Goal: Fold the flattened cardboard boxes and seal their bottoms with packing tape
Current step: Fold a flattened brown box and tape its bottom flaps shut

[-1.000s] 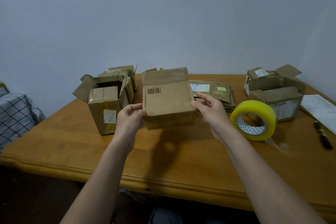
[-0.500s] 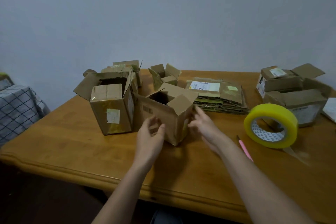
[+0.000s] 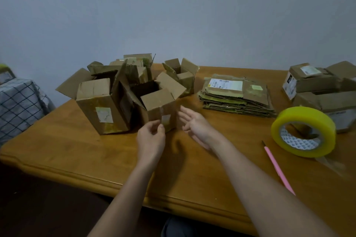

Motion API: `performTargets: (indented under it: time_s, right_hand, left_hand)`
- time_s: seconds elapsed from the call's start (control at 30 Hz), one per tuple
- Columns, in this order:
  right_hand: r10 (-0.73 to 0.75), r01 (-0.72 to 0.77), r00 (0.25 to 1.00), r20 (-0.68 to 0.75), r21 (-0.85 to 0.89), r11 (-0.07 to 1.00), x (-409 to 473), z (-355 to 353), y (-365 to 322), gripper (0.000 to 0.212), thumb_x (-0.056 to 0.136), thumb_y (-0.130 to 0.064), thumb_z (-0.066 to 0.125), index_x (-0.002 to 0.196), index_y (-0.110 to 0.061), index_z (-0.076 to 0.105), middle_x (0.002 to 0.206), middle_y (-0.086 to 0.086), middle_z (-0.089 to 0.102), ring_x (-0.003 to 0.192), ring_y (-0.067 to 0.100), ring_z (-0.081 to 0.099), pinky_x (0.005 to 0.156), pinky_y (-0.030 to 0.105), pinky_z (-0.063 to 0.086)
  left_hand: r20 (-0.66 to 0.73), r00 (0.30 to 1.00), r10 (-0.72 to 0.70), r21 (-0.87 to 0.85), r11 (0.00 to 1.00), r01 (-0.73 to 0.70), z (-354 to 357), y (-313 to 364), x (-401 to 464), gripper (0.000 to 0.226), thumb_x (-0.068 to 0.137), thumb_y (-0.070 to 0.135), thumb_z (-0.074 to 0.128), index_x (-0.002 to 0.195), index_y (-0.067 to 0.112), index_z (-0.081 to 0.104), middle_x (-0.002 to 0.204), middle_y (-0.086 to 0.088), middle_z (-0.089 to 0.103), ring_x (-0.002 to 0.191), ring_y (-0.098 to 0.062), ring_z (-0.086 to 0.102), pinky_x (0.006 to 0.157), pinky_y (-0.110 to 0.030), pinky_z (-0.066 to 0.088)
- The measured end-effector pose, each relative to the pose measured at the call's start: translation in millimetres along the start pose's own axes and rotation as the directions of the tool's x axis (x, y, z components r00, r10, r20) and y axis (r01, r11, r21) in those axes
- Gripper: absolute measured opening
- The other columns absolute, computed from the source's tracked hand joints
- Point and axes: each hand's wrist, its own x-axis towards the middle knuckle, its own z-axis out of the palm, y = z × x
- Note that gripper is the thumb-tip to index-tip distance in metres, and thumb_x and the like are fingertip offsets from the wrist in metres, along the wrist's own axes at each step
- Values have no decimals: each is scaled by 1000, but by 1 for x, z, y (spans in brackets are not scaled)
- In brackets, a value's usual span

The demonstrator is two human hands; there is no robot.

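Observation:
A small folded cardboard box [image 3: 159, 106] stands upright on the wooden table [image 3: 86, 146] with its top flaps open, pressed against a larger open box [image 3: 100, 106] on its left. My left hand [image 3: 151, 138] hovers just in front of the small box, fingers loosely curled, holding nothing. My right hand [image 3: 194, 125] is beside the box's right side, fingers spread and relaxed, not touching it. A stack of flattened boxes [image 3: 235, 96] lies to the right. A yellow roll of packing tape [image 3: 304, 131] stands on edge at the right.
More folded boxes [image 3: 181, 75] crowd the back left. Assembled boxes [image 3: 319, 86] sit at the far right behind the tape. A pink cutter [image 3: 277, 169] lies near the front right. A checked cloth [image 3: 17, 106] covers something left of the table.
The small box went from held in the air to standing on the table against the larger box. Both hands have let go of it and drawn back slightly.

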Motion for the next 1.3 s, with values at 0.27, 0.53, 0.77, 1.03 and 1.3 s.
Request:
performTargets:
  time_s: [0.27, 0.53, 0.77, 1.03, 1.3]
  right_hand:
    - [-220, 102, 938, -268, -393, 914, 18, -25, -4, 66, 90, 10, 45, 147, -23, 40, 150, -4, 41, 102, 17, 63, 65, 18, 49]
    - [-313, -335, 713, -627, -697, 634, 27, -116, 9, 43, 87, -3, 56, 129, -11, 58, 159, 4, 25, 148, 25, 11, 121, 41, 17]
    - [-323, -375, 737, -594, -757, 535, 31, -135, 18, 43, 89, -1, 52, 132, -4, 55, 160, 6, 24, 148, 24, 13, 120, 36, 13]
    - [-333, -333, 807, -488, -841, 426, 34, -142, 14, 59, 90, -1, 54, 146, -8, 38, 164, -2, 6, 150, 25, 3, 122, 42, 7]
    - [-510, -91, 805, -304, -912, 400, 23, -137, -16, 64, 90, 6, 50, 150, -6, 33, 159, -2, 20, 148, 20, 13, 123, 42, 9]
  left_hand:
    - [-77, 996, -51, 39, 998, 54, -1, -4, 46, 48, 98, 15, 55, 145, 13, 46, 142, -6, 53, 127, -20, 51, 104, -33, 42]
    - [104, 994, 29, 117, 992, -41, 56, 10, 51, 28, 97, 11, 54, 124, 17, 60, 131, -3, 51, 96, -5, 49, 84, -22, 43]
    - [170, 984, 60, 147, 985, -86, 91, 17, 62, 25, 96, 9, 56, 117, 17, 66, 123, -2, 57, 97, -8, 51, 84, -22, 45]
    - [203, 979, 14, 178, 983, -51, 99, 12, 64, 24, 96, 9, 58, 116, 20, 64, 125, -2, 56, 100, -9, 52, 78, -21, 42]
    - [184, 982, 41, 185, 980, -76, 82, 21, 58, 24, 95, 10, 59, 116, 20, 64, 122, -2, 57, 109, -17, 55, 83, -30, 54]
